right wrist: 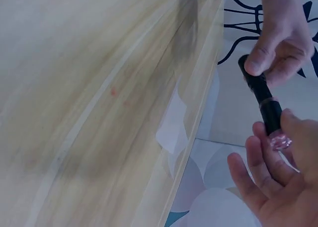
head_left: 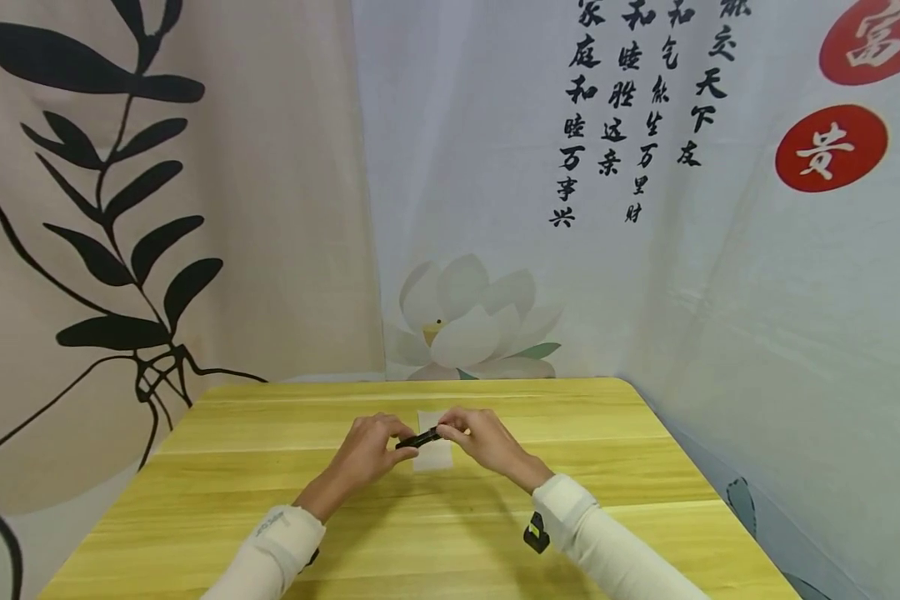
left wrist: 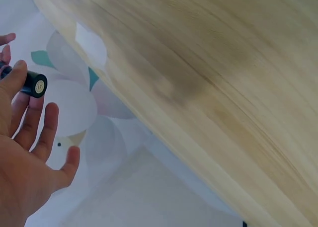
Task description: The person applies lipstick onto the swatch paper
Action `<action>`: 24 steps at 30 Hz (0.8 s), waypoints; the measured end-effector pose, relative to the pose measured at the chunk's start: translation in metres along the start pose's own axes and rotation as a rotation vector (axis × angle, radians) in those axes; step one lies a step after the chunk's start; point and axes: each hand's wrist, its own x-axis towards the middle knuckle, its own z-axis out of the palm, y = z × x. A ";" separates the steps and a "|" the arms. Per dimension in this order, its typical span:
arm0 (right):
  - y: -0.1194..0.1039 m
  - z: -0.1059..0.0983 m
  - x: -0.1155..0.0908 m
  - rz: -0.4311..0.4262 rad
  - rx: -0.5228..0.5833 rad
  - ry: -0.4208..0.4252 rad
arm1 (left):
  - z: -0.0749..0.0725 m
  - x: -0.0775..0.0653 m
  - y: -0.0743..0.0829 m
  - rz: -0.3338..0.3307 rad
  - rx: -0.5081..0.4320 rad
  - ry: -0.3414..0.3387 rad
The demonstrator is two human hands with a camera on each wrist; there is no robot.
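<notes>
A slim black lipstick tube is held slightly tilted between both hands, above the table. My left hand pinches one end of it between thumb and fingers. At the other end, my right hand grips between thumb and fingertips. In the left wrist view the tube's black end carries a round pale label. Seen from the right wrist, the tube narrows partway along, and its end by my right fingers is pink and glittery. A white paper sheet lies on the table beneath the hands.
The wood-grain table runs to a rounded back edge. Behind it hangs a cloth backdrop with a printed lotus, leaves and writing. A small black device sits at my right wrist, beside the white sleeve.
</notes>
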 end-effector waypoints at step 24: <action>0.091 -0.067 -0.058 0.321 -0.263 0.085 | -0.004 -0.015 -0.020 -0.070 -0.021 0.021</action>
